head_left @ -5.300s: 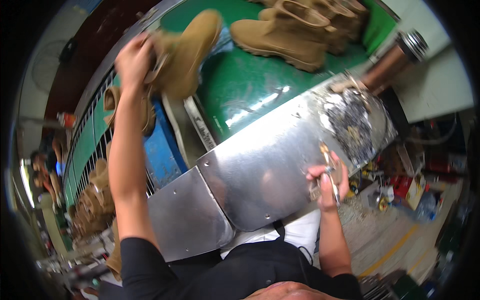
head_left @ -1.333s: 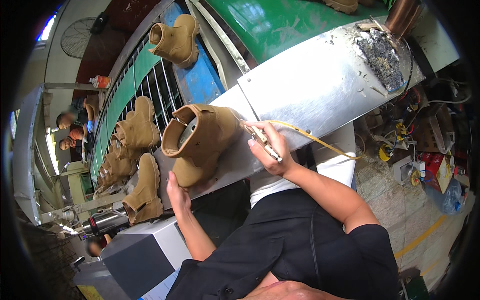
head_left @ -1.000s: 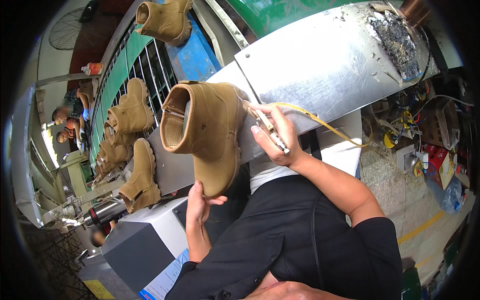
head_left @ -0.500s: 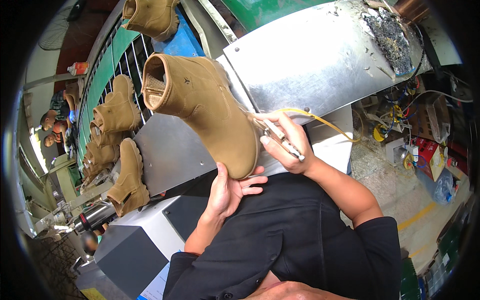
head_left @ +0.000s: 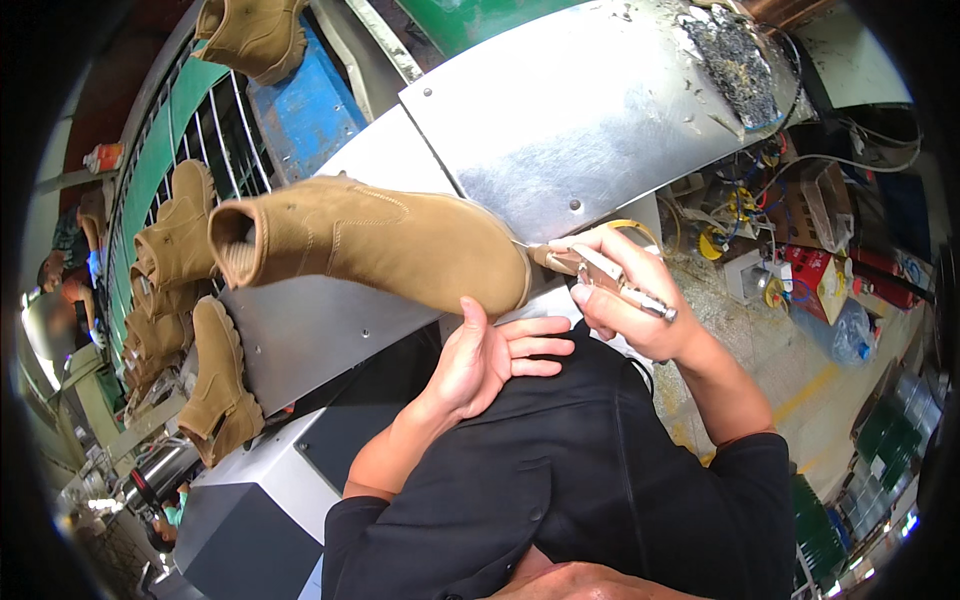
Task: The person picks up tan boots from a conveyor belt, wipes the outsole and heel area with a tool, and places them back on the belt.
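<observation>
Head view is showing a tan boot [head_left: 385,245] lying on its side in the middle of the frame, its open top pointing left. The left hand [head_left: 490,355] is sitting open under the sole, fingers apart, only propping the boot, not gripping it. The right hand [head_left: 625,290], right of middle, is wrapping its fingers tight around a thin metal tool [head_left: 610,280], and the tip is touching the toe. The boot could be tipping off that open palm, I think, because nothing is squeezing it. The tool could be slipping and scratching the soft tan side, or poking the thumb just under it
</observation>
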Available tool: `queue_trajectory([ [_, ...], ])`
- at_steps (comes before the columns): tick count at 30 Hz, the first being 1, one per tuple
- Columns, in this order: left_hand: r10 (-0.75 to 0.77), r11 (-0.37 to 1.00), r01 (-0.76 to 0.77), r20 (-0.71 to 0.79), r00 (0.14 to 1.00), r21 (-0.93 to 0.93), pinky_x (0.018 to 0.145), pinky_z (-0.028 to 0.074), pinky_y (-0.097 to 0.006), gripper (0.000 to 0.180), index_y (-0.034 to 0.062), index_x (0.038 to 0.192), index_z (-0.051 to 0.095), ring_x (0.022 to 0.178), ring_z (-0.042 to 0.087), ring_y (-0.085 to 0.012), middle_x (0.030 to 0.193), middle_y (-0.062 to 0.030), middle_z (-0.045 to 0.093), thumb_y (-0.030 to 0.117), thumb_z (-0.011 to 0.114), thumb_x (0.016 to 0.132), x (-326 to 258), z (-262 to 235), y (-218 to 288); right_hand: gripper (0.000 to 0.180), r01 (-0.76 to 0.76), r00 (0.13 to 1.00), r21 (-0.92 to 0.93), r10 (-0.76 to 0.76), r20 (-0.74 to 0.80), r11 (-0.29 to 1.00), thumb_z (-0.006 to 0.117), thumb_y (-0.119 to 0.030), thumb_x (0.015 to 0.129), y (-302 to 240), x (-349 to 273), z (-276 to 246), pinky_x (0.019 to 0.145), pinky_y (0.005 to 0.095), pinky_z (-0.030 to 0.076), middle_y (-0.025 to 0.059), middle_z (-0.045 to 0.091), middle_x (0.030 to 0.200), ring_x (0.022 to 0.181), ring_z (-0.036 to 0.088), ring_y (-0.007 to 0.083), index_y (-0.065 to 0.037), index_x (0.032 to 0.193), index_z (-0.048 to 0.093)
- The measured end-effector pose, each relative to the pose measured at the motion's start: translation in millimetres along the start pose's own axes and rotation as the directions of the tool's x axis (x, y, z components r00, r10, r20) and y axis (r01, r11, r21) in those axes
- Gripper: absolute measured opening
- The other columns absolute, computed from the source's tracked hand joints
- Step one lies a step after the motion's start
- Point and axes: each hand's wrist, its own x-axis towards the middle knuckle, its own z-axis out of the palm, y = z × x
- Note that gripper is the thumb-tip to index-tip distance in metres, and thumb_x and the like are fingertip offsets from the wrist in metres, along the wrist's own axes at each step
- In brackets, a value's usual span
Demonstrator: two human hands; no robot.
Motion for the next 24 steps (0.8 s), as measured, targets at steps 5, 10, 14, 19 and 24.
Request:
queue_trajectory([
  [5,0.039,0.995,-0.034,0.045,0.998,-0.093,0.095,0.050,-0.048,0.087,-0.0028,0.142,0.025,0.117,0.057,-0.0391,0.131,-0.0319,0.051,0.068,0.018,0.093,28,3,-5,0.035,0.033,0.999,-0.216,-0.039,-0.025,0.976,0.058,-0.011,0.089,-20,-1,-7,0.048,0.0204,0.038,0.0001,0.057,0.076,0.054,0.047,0.0030,0.001,0.122,0.055],
  [10,0.093,0.983,-0.085,0.043,0.995,-0.161,0.098,0.048,-0.048,0.083,-0.0030,0.136,0.029,0.118,0.057,-0.0380,0.128,-0.0322,0.052,0.067,0.021,0.094,46,11,-1,0.034,0.067,0.992,-0.122,-0.079,-0.096,0.990,0.056,-0.008,0.092,-11,-12,-1,0.068,0.0225,0.049,0.0088,0.065,0.094,0.080,0.060,0.0086,0.003,0.124,0.050],
  [14,0.137,0.982,-0.125,0.075,0.988,-0.141,0.101,0.045,-0.045,0.082,-0.0060,0.135,0.029,0.118,0.056,-0.0344,0.128,-0.0300,0.052,0.065,0.017,0.096,65,7,-2,0.037,0.262,0.948,-0.137,-0.281,-0.150,0.955,0.052,0.000,0.091,15,-17,14,0.081,0.0318,0.055,0.0196,0.064,0.108,0.094,0.066,0.0198,0.007,0.127,0.044],
  [19,0.183,0.982,-0.181,0.038,0.982,-0.058,0.104,0.042,-0.043,0.084,-0.0029,0.139,0.025,0.120,0.055,-0.0310,0.131,-0.0253,0.053,0.067,0.011,0.095,79,16,9,0.041,0.418,0.825,-0.321,-0.503,-0.257,0.850,0.059,0.000,0.085,83,-4,27,0.063,0.0247,0.048,0.0136,0.066,0.102,0.072,0.060,0.0092,0.004,0.125,0.051],
  [24,0.304,0.871,-0.344,0.165,0.938,0.351,0.107,0.038,-0.044,0.074,-0.0055,0.142,0.029,0.128,0.050,-0.0345,0.139,-0.0252,0.048,0.054,0.032,0.099,72,2,18,0.043,0.465,0.842,-0.249,-0.511,-0.173,0.850,0.057,0.000,0.084,82,10,8,0.065,0.0292,0.051,0.0130,0.065,0.080,0.069,0.064,0.0167,0.007,0.126,0.049],
])
